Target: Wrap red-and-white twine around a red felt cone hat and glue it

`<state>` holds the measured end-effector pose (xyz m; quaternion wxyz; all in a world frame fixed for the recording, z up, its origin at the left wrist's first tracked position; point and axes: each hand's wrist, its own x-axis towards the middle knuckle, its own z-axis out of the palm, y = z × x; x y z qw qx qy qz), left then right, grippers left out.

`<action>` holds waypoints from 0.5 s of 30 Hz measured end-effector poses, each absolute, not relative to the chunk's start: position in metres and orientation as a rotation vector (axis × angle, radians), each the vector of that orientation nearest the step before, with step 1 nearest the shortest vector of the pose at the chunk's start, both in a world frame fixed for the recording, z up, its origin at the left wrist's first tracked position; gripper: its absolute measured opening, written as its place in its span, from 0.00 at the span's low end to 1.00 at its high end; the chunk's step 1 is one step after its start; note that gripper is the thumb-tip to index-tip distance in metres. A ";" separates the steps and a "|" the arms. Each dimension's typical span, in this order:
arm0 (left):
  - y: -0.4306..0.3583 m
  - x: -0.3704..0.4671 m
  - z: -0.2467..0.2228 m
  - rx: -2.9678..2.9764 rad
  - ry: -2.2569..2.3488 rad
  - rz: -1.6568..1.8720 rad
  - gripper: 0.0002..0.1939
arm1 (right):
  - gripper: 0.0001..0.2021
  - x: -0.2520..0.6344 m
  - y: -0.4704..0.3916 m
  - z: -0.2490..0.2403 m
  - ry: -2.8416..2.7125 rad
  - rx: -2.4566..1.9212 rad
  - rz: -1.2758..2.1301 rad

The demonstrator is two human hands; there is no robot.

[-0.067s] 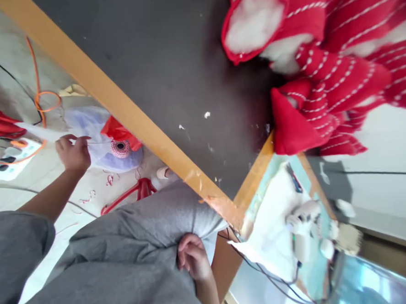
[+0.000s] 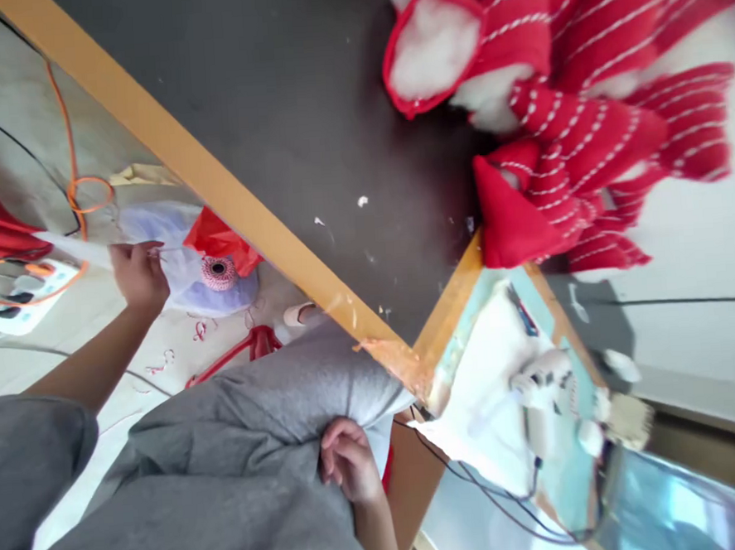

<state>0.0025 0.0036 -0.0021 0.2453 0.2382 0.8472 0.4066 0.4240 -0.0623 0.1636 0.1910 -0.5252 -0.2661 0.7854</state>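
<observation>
My left hand (image 2: 140, 276) reaches out over the floor at the left, thumb and fingers pinched together on a thin twine (image 2: 173, 250). The twine leads towards a red-and-white twine spool (image 2: 219, 273), which lies on a pale bluish plastic bag (image 2: 220, 302) beside a crumpled red plastic bag (image 2: 225, 242). Resting against my grey-clothed lap, my right hand (image 2: 350, 461) has its fingers curled inward, and nothing shows in them. Red striped knitted pieces with white stuffing (image 2: 588, 129) are heaped on the dark tabletop (image 2: 271, 123), apart from both hands.
The table's wooden edge (image 2: 212, 185) runs diagonally between my lap and the heap. A white power strip (image 2: 29, 300) and an orange cord (image 2: 67, 127) lie at the left. Twine scraps (image 2: 200, 328) litter the floor near a red stool leg (image 2: 223, 360). A white cloth (image 2: 488, 409) covers a side surface.
The view has shifted slightly, so the striped heap appears further left. My left hand is a little closer to the spool, still pinching the twine. My right hand stays put.
</observation>
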 end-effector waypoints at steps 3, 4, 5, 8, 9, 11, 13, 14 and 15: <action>0.008 0.020 0.010 0.739 2.188 1.211 0.22 | 0.20 0.423 -0.069 0.167 -0.782 -1.405 2.213; 0.007 0.029 0.017 0.790 2.119 1.229 0.24 | 0.20 0.423 -0.070 0.170 -0.801 -1.377 2.226; 0.005 0.040 0.027 0.850 2.048 1.238 0.27 | 0.20 0.423 -0.071 0.174 -0.843 -1.347 2.239; -0.013 0.072 0.063 1.038 1.856 1.224 0.32 | 0.17 0.416 -0.063 0.194 -1.193 -1.285 2.148; -0.020 0.082 0.077 1.089 1.810 1.224 0.33 | 0.15 0.410 -0.058 0.202 -1.375 -1.273 2.043; -0.034 0.098 0.108 1.168 1.737 1.240 0.34 | 0.13 0.391 -0.044 0.215 -1.716 -1.255 1.743; -0.043 0.108 0.143 1.226 1.682 1.275 0.34 | 0.26 0.363 -0.028 0.221 -2.003 -1.194 1.490; -0.046 0.110 0.162 1.247 1.673 1.306 0.34 | 0.37 0.345 -0.019 0.221 -2.108 -1.177 1.399; -0.048 0.112 0.182 1.261 1.682 1.347 0.32 | 0.45 0.326 -0.011 0.220 -2.201 -1.158 1.342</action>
